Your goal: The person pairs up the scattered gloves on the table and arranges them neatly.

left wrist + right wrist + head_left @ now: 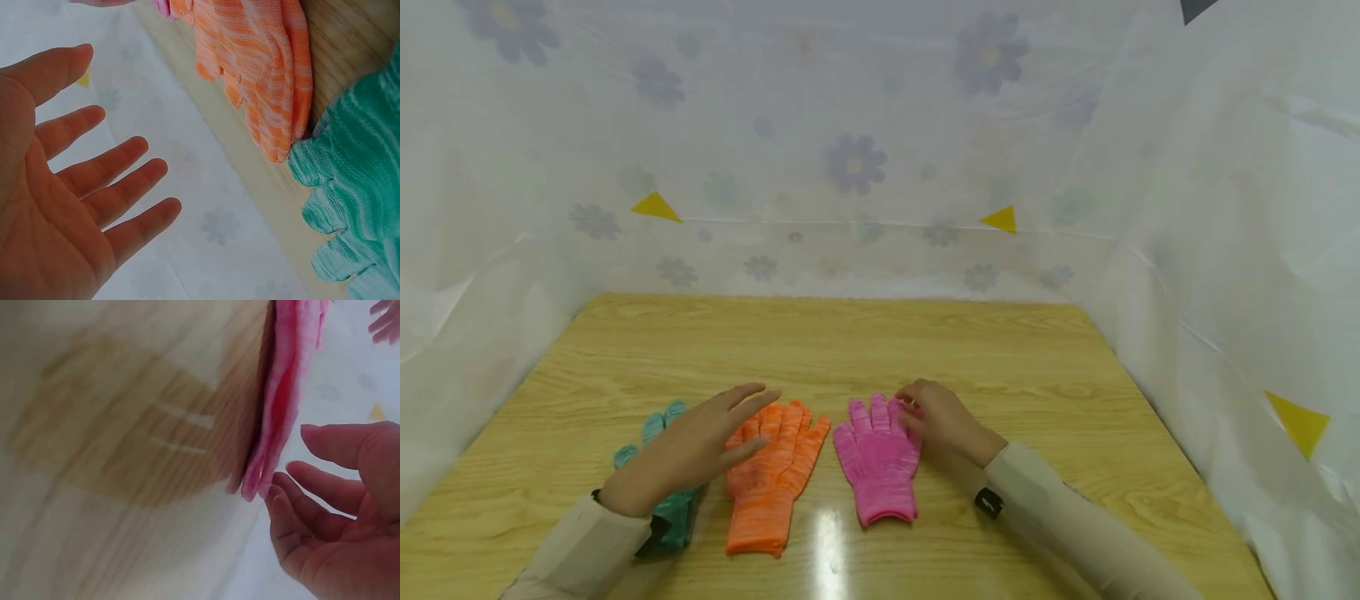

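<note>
Three knitted gloves lie in a row on the wooden table, finger ends pointing away. The green glove [677,521] is leftmost, partly covered by my left forearm and hand. Beside it is the orange glove [762,483], and to the right the smaller pink glove [880,467]. My left hand [692,446] hovers over the green and orange gloves, fingers spread and holding nothing, as the left wrist view also shows. My right hand [947,421] is at the upper right of the pink glove, its fingers loosely bent, with fingertips [279,503] right at the glove's edge.
The wood-grain table [835,342] stretches back to a pale flowered sheet [917,108] that hangs behind it and along both sides. Yellow triangles [1298,423] are stuck on the sheet. A small black piece [988,502] sits at my right sleeve.
</note>
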`<state>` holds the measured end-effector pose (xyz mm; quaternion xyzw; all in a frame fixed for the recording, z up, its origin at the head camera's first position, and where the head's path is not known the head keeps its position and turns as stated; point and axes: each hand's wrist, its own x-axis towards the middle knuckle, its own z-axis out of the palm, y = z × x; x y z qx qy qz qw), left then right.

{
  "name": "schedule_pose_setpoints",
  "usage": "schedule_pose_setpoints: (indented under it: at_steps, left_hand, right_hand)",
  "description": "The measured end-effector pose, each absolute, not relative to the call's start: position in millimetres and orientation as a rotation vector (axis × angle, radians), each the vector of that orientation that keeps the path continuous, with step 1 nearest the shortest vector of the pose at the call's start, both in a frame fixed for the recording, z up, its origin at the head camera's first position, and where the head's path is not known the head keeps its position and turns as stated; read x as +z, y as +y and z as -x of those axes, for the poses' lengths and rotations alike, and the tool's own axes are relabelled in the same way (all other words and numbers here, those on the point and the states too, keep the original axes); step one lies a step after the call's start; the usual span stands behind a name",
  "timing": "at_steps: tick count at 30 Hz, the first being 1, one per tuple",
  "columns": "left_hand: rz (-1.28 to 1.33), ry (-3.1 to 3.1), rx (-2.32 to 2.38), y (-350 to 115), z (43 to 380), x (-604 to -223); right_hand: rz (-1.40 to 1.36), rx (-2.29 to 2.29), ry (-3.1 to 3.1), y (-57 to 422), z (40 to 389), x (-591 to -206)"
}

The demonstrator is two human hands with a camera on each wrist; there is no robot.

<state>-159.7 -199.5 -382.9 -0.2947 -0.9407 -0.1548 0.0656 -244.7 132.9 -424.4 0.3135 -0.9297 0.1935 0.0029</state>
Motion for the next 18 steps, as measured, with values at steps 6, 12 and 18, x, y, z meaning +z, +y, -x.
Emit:
schedule_pose_setpoints:
  at_steps: [6, 12, 18]
  left_hand:
    - [0.884, -2.859, -0.478, -198.4, 160.5, -382.2]
    - [0.890, -2.886, -0.466, -197.9, 161.5, -382.7]
    - [0.892, -2.883, -0.458, -196.9, 163.4, -383.2]
  right_hand:
    - [-0.968, 0.623, -3.002, 131.3, 256.3, -430.5]
    - [-0.997, 0.563, -2.983, 128.2, 261.6, -432.8]
    - [-1.027, 0.656, -3.043, 125.6, 263.6, -430.2]
